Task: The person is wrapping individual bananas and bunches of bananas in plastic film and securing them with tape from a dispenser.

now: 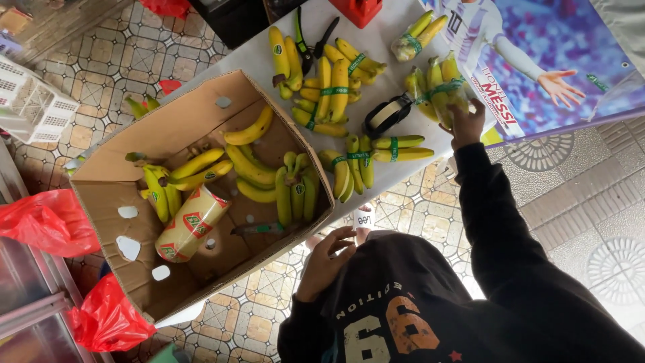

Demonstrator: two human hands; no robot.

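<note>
Yellow taped banana bunches [336, 94] cover the counter [396, 40]; loose bananas [248, 168] remain in the cardboard box [107, 202], so roughly half done. Right hand [465, 124] grips a taped bunch [440, 87] near the counter edge. Left hand [326, 259] open, empty, beside the box. Free room tight.

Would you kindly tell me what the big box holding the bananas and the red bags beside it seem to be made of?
The box looks like matte brown corrugated cardboard, with punched holes and folded flaps. The red bags appear to be thin plastic film: glossy, crinkled and slightly translucent.
</note>
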